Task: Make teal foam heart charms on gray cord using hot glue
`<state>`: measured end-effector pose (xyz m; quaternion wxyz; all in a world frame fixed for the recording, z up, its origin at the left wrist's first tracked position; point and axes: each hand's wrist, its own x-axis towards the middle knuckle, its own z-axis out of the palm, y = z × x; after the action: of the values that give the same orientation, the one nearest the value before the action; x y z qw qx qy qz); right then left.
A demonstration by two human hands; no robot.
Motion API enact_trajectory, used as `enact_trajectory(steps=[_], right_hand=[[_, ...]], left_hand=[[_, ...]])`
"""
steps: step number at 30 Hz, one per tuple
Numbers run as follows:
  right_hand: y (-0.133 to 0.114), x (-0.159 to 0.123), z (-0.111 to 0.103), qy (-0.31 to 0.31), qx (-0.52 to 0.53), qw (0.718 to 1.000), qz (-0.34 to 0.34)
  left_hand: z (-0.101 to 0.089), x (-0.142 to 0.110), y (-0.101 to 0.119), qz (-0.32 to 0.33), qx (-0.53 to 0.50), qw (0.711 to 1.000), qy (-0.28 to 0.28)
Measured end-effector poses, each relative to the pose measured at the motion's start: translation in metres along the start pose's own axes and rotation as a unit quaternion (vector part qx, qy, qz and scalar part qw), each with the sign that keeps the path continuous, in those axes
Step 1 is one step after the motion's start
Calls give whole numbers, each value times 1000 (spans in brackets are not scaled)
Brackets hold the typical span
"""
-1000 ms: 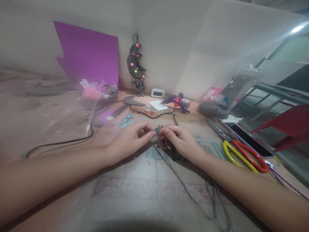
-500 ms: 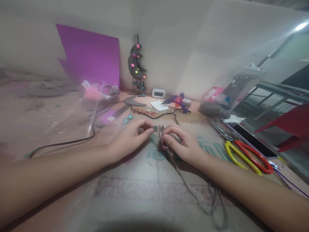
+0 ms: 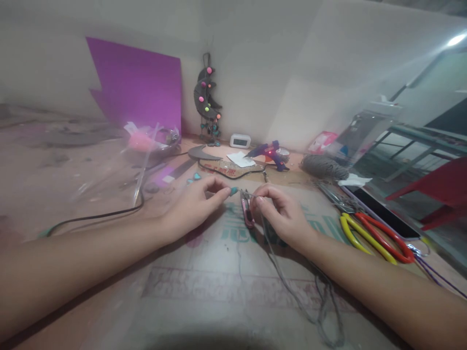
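Note:
Between the thumb and forefinger of my left hand is a small teal bead. My right hand pinches a thin grey yarn, which stretches short and taut to the bead. From the right fingers the yarn hangs down and lies in loose loops on the cardboard near my right forearm. Under the gap between my hands lies a small pair of pink-handled snips. More teal beads rest behind my left hand.
A purple glue gun with a lit red light stands at the back. Scissors with red and yellow handles, a phone and a grey yarn ball are at the right. A moon ornament hangs against the wall.
My right hand has moved slightly right, away from the left, drawing the yarn out from the bead. The bead has turned and shows more of its teal side.

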<state>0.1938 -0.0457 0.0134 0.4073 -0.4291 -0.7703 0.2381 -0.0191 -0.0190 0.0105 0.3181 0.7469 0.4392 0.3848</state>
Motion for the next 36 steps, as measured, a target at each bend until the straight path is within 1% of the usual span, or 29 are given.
enact_trajectory(steps=[4,6,9,11,13,15,17,20,23,26,32,36], right_hand=[[2,3,0,28,-22,998,44],[4,6,0,26,-32,998,56],[5,9,-1,13,-52,998,45],[6,9,-1,22,-46,998,34],[7,9,-1,43,-31,998,25],[7,7,0,64,-38,997,-2],[5,5,1,73,-72,993,-53],[1,3,2,65,-111,983,-134],[-1,3,2,52,-117,975,-184],[-1,3,2,41,-123,972,-194],[1,4,2,19,-158,961,-226],[1,4,2,19,-155,962,-224]], left_hand=[[0,-1,0,-10,-16,1000,-1],[0,-2,-1,-13,-20,1000,-4],[0,-2,-2,9,-23,1000,-4],[0,-3,-1,30,-18,999,-9],[0,-4,1,46,2,999,-14],[0,-6,4,55,30,998,-14],[0,-6,7,61,51,997,-17],[-1,-6,10,67,61,996,-20],[-1,-5,11,59,63,996,-26],[-1,-5,10,58,63,996,-33],[1,-5,5,80,74,994,-31],[1,-6,3,85,73,993,-34]])
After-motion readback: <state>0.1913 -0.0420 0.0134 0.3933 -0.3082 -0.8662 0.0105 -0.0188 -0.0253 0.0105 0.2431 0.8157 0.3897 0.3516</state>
